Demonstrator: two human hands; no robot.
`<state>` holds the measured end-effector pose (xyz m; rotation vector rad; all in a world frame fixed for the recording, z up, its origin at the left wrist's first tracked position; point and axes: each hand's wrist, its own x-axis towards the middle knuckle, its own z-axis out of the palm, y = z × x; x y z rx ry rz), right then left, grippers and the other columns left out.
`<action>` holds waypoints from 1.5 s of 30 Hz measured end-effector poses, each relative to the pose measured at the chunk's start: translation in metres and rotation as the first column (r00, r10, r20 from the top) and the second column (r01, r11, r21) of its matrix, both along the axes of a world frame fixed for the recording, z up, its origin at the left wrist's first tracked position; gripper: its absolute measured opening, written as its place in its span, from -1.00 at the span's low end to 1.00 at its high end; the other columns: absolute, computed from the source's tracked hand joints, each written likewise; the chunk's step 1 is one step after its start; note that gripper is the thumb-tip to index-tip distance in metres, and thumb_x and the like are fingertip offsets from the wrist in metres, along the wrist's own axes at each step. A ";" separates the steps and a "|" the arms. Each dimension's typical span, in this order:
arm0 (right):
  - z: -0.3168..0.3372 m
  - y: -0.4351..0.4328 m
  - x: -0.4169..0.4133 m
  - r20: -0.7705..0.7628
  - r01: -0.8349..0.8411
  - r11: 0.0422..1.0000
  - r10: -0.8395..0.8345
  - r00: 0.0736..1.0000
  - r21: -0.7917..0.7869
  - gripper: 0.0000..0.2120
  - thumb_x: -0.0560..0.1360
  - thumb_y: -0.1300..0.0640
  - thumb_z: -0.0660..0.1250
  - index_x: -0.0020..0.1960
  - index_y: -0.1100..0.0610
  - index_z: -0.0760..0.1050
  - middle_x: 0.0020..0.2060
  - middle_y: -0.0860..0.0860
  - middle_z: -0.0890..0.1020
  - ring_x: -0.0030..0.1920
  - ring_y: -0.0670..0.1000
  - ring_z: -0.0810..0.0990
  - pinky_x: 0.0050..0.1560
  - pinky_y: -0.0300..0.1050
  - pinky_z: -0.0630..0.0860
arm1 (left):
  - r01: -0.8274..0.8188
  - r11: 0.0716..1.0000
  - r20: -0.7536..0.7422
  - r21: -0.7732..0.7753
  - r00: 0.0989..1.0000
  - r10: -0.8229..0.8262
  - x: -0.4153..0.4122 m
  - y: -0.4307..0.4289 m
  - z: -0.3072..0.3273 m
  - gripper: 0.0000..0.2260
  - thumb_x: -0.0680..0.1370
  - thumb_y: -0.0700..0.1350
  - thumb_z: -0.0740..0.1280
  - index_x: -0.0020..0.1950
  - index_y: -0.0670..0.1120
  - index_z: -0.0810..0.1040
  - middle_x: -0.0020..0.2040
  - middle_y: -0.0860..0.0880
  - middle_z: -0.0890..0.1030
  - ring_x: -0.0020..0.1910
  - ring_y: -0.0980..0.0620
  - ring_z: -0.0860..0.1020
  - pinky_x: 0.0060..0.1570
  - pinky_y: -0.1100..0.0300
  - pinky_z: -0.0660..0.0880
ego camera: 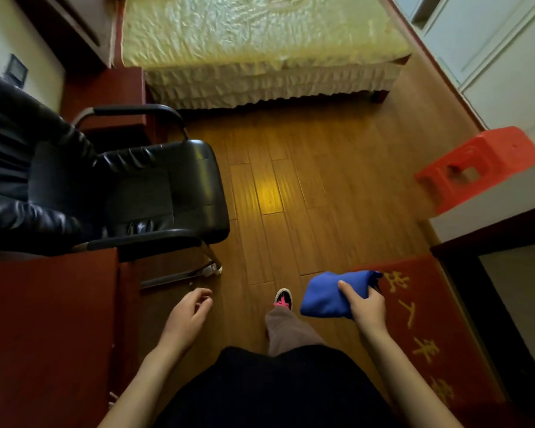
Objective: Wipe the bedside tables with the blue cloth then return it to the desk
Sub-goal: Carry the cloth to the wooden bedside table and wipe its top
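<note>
Two bare hands reach out over a floor of glossy, honey-brown wooden planks (291, 168). The right hand (366, 307) grips the blue cloth (325, 293), thumb laid across the top and fingers curled beneath, so the soft, matte fabric bunches into a rounded, folded bundle held in the air above the edge of a red doormat (430, 319) with yellow characters woven into its pile. The left hand (187, 315) holds nothing; its fingers are loosely curled and slightly apart, palm turned inward. Between the hands, one foot in a black and pink shoe (283, 299) steps forward below a taupe trouser leg. To the left stands a black armchair (155, 186) with a shiny, creased leather seat and curved metal arms, beside a smooth red-brown wooden desk (44, 319). Ahead lies a bed (260, 41) under a pale yellow, crinkled quilted cover with a ruffled skirt, and a dark red wooden bedside table (105, 91) sits just beside its left corner. A boxy orange-red plastic stool (476, 165) stands at the right.
</note>
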<state>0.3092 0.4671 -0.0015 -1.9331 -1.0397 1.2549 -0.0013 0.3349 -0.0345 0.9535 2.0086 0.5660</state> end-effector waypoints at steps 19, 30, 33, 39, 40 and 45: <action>-0.012 0.379 -0.131 -0.130 -0.350 0.936 0.344 0.930 -0.030 -0.74 0.46 0.21 0.44 0.12 0.23 0.53 -0.05 0.06 0.66 -0.05 -0.07 0.63 -0.21 -0.31 0.58 | -0.212 0.975 -0.004 0.065 0.977 0.212 -0.082 0.349 -0.003 -0.76 0.62 0.00 0.21 0.26 0.03 0.51 0.12 0.09 0.53 0.04 0.17 0.50 -0.13 0.34 0.41; 0.006 0.594 -0.220 0.032 -0.178 0.984 0.179 0.983 -0.004 -0.60 0.46 0.18 0.45 0.23 0.33 0.50 0.12 0.23 0.61 0.13 0.18 0.59 0.17 0.10 0.52 | -0.167 0.973 -0.007 0.162 0.985 0.170 -0.236 0.581 0.029 -0.76 0.62 -0.02 0.22 0.24 -0.02 0.53 0.12 0.05 0.57 0.07 0.12 0.53 -0.09 0.34 0.40; 0.012 0.651 -0.269 0.018 -0.242 0.970 0.242 0.970 0.002 -0.61 0.47 0.17 0.44 0.23 0.31 0.50 0.06 0.15 0.61 0.11 0.15 0.59 0.16 0.09 0.53 | -0.221 0.963 0.007 0.153 0.975 0.223 -0.267 0.617 0.027 -0.77 0.62 -0.03 0.21 0.23 -0.02 0.54 0.14 0.05 0.57 0.09 0.11 0.53 -0.07 0.30 0.41; 0.000 0.773 -0.392 -0.078 -0.479 0.878 0.477 0.875 0.000 -0.65 0.47 0.16 0.43 0.20 0.25 0.51 0.02 0.10 0.63 0.02 0.06 0.62 -0.01 -0.07 0.58 | -0.419 0.904 0.033 0.080 0.908 0.418 -0.321 0.676 0.003 -0.79 0.63 -0.05 0.20 0.21 -0.02 0.55 0.15 0.03 0.58 0.09 0.08 0.53 -0.09 0.29 0.40; -0.003 0.794 -0.415 -0.085 -0.522 0.853 0.520 0.850 -0.002 -0.67 0.46 0.16 0.44 0.17 0.26 0.53 0.00 0.10 0.65 -0.01 0.04 0.63 -0.01 -0.07 0.59 | -0.463 0.884 0.031 0.072 0.887 0.462 -0.330 0.685 -0.001 -0.79 0.63 -0.06 0.21 0.20 -0.02 0.55 0.15 0.02 0.58 0.10 0.06 0.53 -0.08 0.28 0.39; -0.001 0.877 -0.529 -0.123 -0.766 0.642 0.758 0.640 -0.026 -0.74 0.45 0.14 0.45 0.08 0.24 0.58 -0.08 0.09 0.70 -0.05 0.02 0.69 -0.12 -0.16 0.62 | -0.704 0.709 0.038 0.040 0.710 0.703 -0.361 0.721 0.000 -0.78 0.63 -0.07 0.21 0.21 -0.05 0.55 0.17 0.00 0.59 0.14 0.06 0.52 0.00 0.26 0.38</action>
